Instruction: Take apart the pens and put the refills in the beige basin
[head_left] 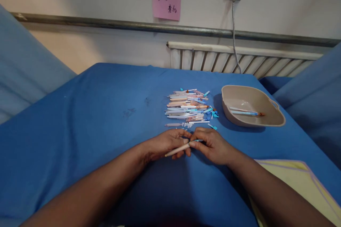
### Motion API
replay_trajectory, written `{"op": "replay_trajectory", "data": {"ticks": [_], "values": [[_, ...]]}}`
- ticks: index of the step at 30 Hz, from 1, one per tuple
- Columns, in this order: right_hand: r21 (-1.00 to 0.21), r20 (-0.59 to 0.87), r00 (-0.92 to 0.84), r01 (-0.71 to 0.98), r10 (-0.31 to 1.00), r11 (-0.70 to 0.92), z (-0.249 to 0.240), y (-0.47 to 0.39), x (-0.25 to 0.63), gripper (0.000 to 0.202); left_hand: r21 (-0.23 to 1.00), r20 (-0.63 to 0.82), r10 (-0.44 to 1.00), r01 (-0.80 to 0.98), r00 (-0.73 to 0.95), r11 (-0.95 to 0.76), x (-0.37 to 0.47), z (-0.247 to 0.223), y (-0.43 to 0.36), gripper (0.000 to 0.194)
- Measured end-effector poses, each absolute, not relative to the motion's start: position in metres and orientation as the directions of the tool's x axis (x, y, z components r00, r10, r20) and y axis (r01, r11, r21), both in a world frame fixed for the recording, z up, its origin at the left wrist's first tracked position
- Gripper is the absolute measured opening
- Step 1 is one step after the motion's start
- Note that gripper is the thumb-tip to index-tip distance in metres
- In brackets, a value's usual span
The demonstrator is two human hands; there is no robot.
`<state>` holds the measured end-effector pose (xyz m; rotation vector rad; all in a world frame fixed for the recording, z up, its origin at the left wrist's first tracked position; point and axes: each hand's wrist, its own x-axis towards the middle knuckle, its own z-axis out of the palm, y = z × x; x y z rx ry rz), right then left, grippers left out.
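A pen with a pale peach barrel is held between both hands, its tip pointing down to the left. My left hand is closed round the barrel. At the other end, the thumb and fingers of my right hand pinch the pen near a teal part, which they partly cover. Just beyond my hands lies a pile of pen parts: pale barrels, thin white refills and small blue, teal and brown pieces at the right side.
A beige plastic basin to the right holds a few pens. Yellow cloth or paper lies under my right forearm. Behind the blue-covered table are a radiator, a metal rail and a plugged-in cord.
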<state>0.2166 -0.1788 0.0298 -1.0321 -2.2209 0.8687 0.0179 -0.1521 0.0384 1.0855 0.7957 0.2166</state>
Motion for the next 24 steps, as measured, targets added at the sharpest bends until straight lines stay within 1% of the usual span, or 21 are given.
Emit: {"op": "replay_trajectory", "data": {"ticks": [5,8,11,13,15,17,19,22,24], "values": [[-0.737,0.143,-0.598,0.468,0.789,0.488,0.032,-0.18,0.215,0.027,0.865,-0.428,0.501,0.181,0.752,0.468,0.016,0.036,-0.15,0.049],[-0.779,0.13,-0.589,0.437,0.798,0.45,0.031,-0.179,0.213,0.026,0.885,-0.381,0.488,0.157,0.785,0.438,0.012,0.033,-0.145,0.054],[-0.87,0.131,-0.468,0.368,0.874,0.327,0.03,-0.176,0.214,0.029,0.899,-0.353,0.513,0.134,0.782,0.416,0.009,0.032,-0.142,0.056],[-0.942,0.126,-0.346,0.251,0.93,0.221,0.028,-0.173,0.217,0.033,0.906,-0.34,0.551,0.108,0.762,0.409,0.008,0.032,-0.141,0.051],[-0.983,0.117,-0.253,0.109,0.96,0.149,0.025,-0.168,0.22,0.034,0.906,-0.334,0.585,0.079,0.739,0.416,0.009,0.033,-0.141,0.042],[-0.993,0.11,-0.195,0.01,0.975,0.115,0.024,-0.165,0.224,0.034,0.9,-0.331,0.608,0.046,0.721,0.434,0.01,0.033,-0.141,0.034],[-0.995,0.099,-0.157,-0.037,0.983,0.094,0.023,-0.162,0.225,0.034,0.891,-0.335,0.63,0.018,0.701,0.454,0.01,0.034,-0.141,0.031],[-0.994,0.076,-0.081,-0.083,0.994,0.07,0.024,-0.159,0.226,0.033,0.872,-0.372,0.653,0.006,0.659,0.49,0.01,0.036,-0.14,0.034],[-0.993,0.083,-0.012,-0.089,0.996,0.082,0.027,-0.159,0.228,0.031,0.867,-0.379,0.672,-0.009,0.636,0.498,0.01,0.037,-0.139,0.037]]}}
